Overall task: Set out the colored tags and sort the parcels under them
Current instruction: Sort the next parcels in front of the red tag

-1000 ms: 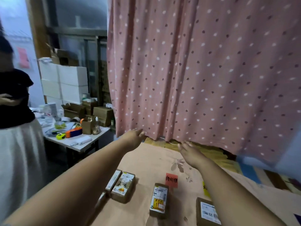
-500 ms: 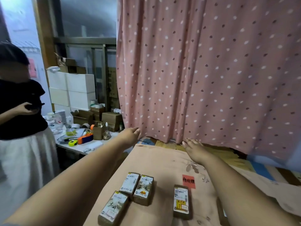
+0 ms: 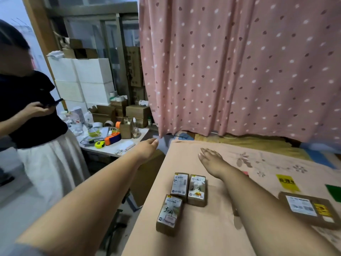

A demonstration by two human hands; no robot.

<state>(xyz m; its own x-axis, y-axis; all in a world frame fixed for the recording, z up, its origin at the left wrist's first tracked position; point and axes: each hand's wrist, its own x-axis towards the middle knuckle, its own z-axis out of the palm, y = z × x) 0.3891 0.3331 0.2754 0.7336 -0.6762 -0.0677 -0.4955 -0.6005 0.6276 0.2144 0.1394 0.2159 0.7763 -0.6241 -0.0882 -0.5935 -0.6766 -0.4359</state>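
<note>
Four brown parcels lie on our peach cloth [image 3: 212, 237]: a wide one [image 3: 310, 209] at right, three small [image 3: 180, 184] [image 3: 197, 190] [image 3: 169, 212] clustered left. Yellow [image 3: 287, 182] and green [image 3: 333, 190] tags sit between. Our right hand [image 3: 210, 156] hovers, fingers straight together; our left hand [image 3: 147, 147], off the edge, loosely curled, empty.

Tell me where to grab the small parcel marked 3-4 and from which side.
The 3-4 parcel lies flat, long axis running away from you, its long sides free though a far corner sits by another parcel. Probably come from above and pinch across those sides.
</note>
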